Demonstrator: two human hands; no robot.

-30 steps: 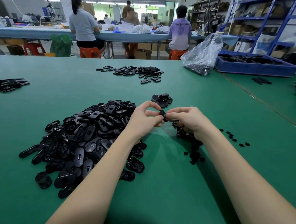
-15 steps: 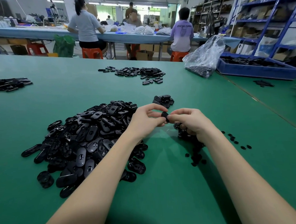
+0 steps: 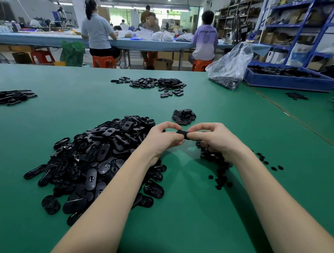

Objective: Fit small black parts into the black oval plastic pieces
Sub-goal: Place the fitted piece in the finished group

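Both hands meet over the green table, and the left hand and the right hand each pinch one end of a black oval piece with curled fingers, holding it up in the air between them. Under the right hand lies a small heap of little black parts, with a few more spread out on the table beside it. To the left is a big pile of oval pieces, a small pile sits just behind the hands, and far back are a clear plastic bag and a blue tray.
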